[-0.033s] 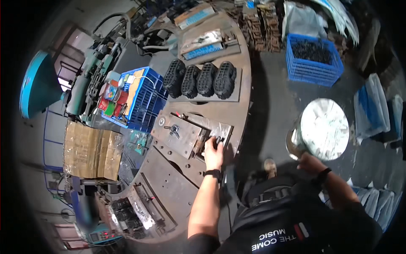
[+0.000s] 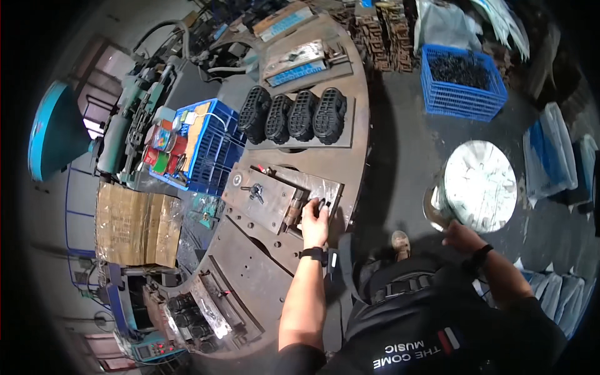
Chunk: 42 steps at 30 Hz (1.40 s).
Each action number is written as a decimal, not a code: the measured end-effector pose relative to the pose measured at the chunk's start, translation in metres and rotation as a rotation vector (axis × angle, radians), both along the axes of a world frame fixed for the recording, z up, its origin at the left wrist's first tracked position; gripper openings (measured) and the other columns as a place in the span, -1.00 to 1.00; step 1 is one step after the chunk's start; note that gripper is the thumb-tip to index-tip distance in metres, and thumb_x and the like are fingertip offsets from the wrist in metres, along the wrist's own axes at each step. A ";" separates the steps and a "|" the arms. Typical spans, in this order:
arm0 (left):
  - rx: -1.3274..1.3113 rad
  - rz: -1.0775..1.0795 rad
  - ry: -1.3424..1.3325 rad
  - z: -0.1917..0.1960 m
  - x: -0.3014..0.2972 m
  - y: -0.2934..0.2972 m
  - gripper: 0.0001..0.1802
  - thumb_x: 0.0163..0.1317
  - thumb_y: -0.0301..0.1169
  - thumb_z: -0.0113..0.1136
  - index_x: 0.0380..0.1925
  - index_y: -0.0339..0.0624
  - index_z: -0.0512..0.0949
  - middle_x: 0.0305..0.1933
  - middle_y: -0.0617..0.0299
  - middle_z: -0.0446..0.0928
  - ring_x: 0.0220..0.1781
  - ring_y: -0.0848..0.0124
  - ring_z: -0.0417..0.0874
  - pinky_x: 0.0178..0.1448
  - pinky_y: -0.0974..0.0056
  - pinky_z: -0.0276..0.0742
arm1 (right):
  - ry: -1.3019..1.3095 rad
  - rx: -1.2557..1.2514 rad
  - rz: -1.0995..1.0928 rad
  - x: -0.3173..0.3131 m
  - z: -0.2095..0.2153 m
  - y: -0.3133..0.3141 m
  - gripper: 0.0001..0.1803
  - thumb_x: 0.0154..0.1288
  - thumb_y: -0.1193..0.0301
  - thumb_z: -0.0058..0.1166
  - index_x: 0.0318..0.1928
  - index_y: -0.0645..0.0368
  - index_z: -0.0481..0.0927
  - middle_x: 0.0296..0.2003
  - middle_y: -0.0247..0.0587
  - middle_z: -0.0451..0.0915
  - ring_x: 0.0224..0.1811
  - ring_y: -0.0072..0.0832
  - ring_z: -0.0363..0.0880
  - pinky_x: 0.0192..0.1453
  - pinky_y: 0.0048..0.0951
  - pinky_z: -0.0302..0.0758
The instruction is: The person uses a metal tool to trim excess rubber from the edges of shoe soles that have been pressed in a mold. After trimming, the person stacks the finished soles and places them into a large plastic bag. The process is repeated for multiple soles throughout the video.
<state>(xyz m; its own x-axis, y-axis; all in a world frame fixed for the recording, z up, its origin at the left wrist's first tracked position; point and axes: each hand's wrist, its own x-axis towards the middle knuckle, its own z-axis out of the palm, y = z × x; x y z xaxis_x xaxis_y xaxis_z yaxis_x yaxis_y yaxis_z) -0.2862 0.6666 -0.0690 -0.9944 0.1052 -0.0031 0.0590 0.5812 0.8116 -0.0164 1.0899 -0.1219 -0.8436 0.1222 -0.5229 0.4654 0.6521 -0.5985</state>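
My left hand (image 2: 314,226) is closed round a short dark handle (image 2: 322,204) at the near edge of a hinged metal mould (image 2: 265,199), which lies on a round steel table (image 2: 350,137). A black three-armed fitting (image 2: 255,192) sits on the mould's flat plate. Out to the right, my right hand (image 2: 461,237) has its fingers curled in beside the lower rim of a round drum with a pale, shiny top (image 2: 480,186). What those fingers hold, if anything, is hidden. Black shoe soles (image 2: 302,117) stand in a row on a plate beyond the mould.
A blue crate (image 2: 215,150) with tins and cardboard stands left of the mould. Another mould (image 2: 209,306) lies open at the lower left. On the floor are a blue basket of black pieces (image 2: 462,94) and plastic-wrapped sacks (image 2: 550,156). A teal funnel (image 2: 53,128) rises at far left.
The view has shifted slightly. Both hands keep almost the same places. At the lower left, a dark blurred shape by the machine has moved away, leaving its frame in view.
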 end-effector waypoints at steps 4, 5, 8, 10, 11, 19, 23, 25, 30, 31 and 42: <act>-0.184 -0.125 -0.058 0.007 -0.010 0.011 -0.54 0.46 -0.26 0.21 0.25 -0.26 0.56 0.17 -0.14 0.63 0.23 -0.06 0.64 0.34 0.03 0.51 | 0.098 -0.042 -0.122 0.008 0.025 0.017 -0.40 0.26 0.28 0.36 0.20 0.26 0.40 -0.02 0.27 0.65 0.09 0.20 0.64 0.12 0.04 0.56; -0.287 -0.150 -0.013 0.027 -0.008 0.034 -0.57 0.50 -0.24 0.17 0.23 -0.26 0.56 0.14 -0.16 0.63 0.22 -0.08 0.63 0.32 0.01 0.52 | 0.110 -0.044 -0.145 0.014 0.014 0.024 -0.42 0.27 0.28 0.36 0.18 0.28 0.43 -0.02 0.26 0.64 0.08 0.18 0.64 0.10 0.02 0.54; -0.438 -0.100 -0.055 0.023 -0.014 0.029 -0.64 0.55 -0.25 0.10 0.12 -0.30 0.57 0.11 -0.19 0.63 0.18 -0.14 0.63 0.23 -0.06 0.54 | 0.025 -0.107 -0.071 -0.001 0.014 0.021 -0.50 0.30 0.30 0.32 0.16 0.26 0.50 -0.09 0.21 0.64 0.04 0.12 0.65 0.07 0.01 0.53; -0.520 -0.086 -0.038 0.020 -0.014 0.025 -0.64 0.54 -0.23 0.10 0.10 -0.30 0.58 0.03 -0.22 0.66 0.10 -0.19 0.66 0.17 -0.11 0.55 | 0.088 -0.166 0.001 -0.015 0.025 0.005 -0.60 0.31 0.36 0.23 0.11 0.23 0.51 -0.14 0.23 0.68 -0.04 0.20 0.66 0.03 0.07 0.56; -0.555 -0.069 -0.050 0.020 -0.012 0.023 -0.63 0.55 -0.21 0.09 0.09 -0.30 0.58 0.00 -0.23 0.67 0.07 -0.21 0.66 0.15 -0.13 0.55 | 0.047 -0.174 0.061 -0.020 0.023 0.002 -0.60 0.32 0.36 0.21 0.12 0.23 0.51 -0.13 0.23 0.68 -0.04 0.20 0.67 0.02 0.05 0.56; -0.233 -0.084 -0.245 0.100 -0.013 0.020 -0.50 0.54 -0.01 0.09 0.02 -0.29 0.58 -0.23 -0.12 0.71 -0.10 -0.12 0.73 0.00 0.01 0.60 | -0.216 -0.652 0.205 -0.099 0.034 -0.058 -0.80 0.49 0.32 0.12 -0.09 0.20 0.59 -0.47 -0.40 0.58 -0.40 -0.56 0.59 -0.32 -0.29 0.51; -0.267 -0.053 -0.102 0.083 0.006 0.016 -0.61 0.50 -0.15 0.18 0.06 -0.27 0.58 -0.07 -0.22 0.70 0.05 -0.16 0.72 0.09 -0.06 0.60 | 0.002 -0.455 0.438 -0.159 0.066 -0.118 -0.72 0.52 0.20 0.15 -0.14 0.20 0.62 -0.47 -0.22 0.63 -0.40 -0.37 0.64 -0.29 -0.21 0.53; -0.316 -0.008 -0.090 0.084 0.007 0.020 -0.61 0.50 -0.19 0.17 0.09 -0.29 0.57 -0.04 -0.23 0.69 0.08 -0.17 0.70 0.12 -0.09 0.60 | -0.132 -0.396 0.424 -0.191 0.069 -0.146 -0.70 0.51 0.19 0.18 -0.17 0.21 0.63 -0.48 -0.18 0.63 -0.43 -0.36 0.64 -0.31 -0.23 0.55; -0.207 0.114 -0.143 0.100 0.002 0.019 -0.60 0.50 -0.15 0.17 0.09 -0.26 0.61 -0.09 -0.22 0.70 0.05 -0.16 0.72 0.10 -0.09 0.60 | -0.287 -0.604 0.276 -0.238 0.053 -0.208 -0.72 0.52 0.21 0.21 -0.18 0.19 0.61 -0.48 -0.33 0.60 -0.56 -0.56 0.53 -0.51 -0.44 0.49; -0.158 0.130 -0.191 0.101 0.001 0.016 -0.61 0.50 -0.15 0.17 0.07 -0.24 0.62 -0.12 -0.21 0.71 0.04 -0.15 0.73 0.09 -0.08 0.60 | -0.314 -0.689 0.270 -0.246 0.052 -0.219 -0.73 0.52 0.22 0.19 -0.16 0.19 0.60 -0.46 -0.34 0.59 -0.56 -0.58 0.53 -0.52 -0.52 0.48; 0.216 0.025 -0.442 0.123 -0.007 -0.013 -0.64 0.44 -0.16 0.20 0.00 -0.22 0.66 -0.28 -0.12 0.73 -0.17 -0.06 0.79 -0.07 -0.02 0.67 | -0.152 -0.995 0.347 -0.286 0.065 -0.290 -0.83 0.56 0.43 0.00 -0.23 0.23 0.55 -0.59 -0.27 0.55 -0.61 -0.49 0.58 -0.54 -0.42 0.49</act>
